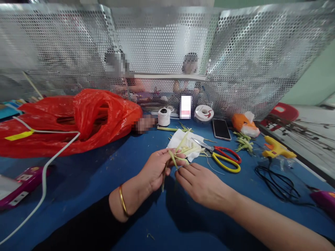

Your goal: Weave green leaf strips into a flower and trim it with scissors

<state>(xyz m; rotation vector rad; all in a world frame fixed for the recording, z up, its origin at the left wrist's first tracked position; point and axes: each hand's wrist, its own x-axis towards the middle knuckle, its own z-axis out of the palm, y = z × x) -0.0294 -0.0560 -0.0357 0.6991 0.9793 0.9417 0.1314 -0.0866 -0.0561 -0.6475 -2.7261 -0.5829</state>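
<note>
My left hand, with a gold bangle at the wrist, is closed around a thin stalk with pale green leaf strips fanning from its top. My right hand is just beside it, fingers curled together at the strips' lower right; its fingertips are hidden, so what they pinch cannot be told. Behind both hands lies a white paper sheet with more pale strips on it. Scissors with one red and one yellow handle rest at its right, blades over the paper. A thin pale thread curls below them.
On the blue table are a red plastic bag, white thread spool, tape roll, propped phone, flat phone, orange tissue pack, leaf cuttings, yellow glue gun and purple power strip. A perforated panel stands behind.
</note>
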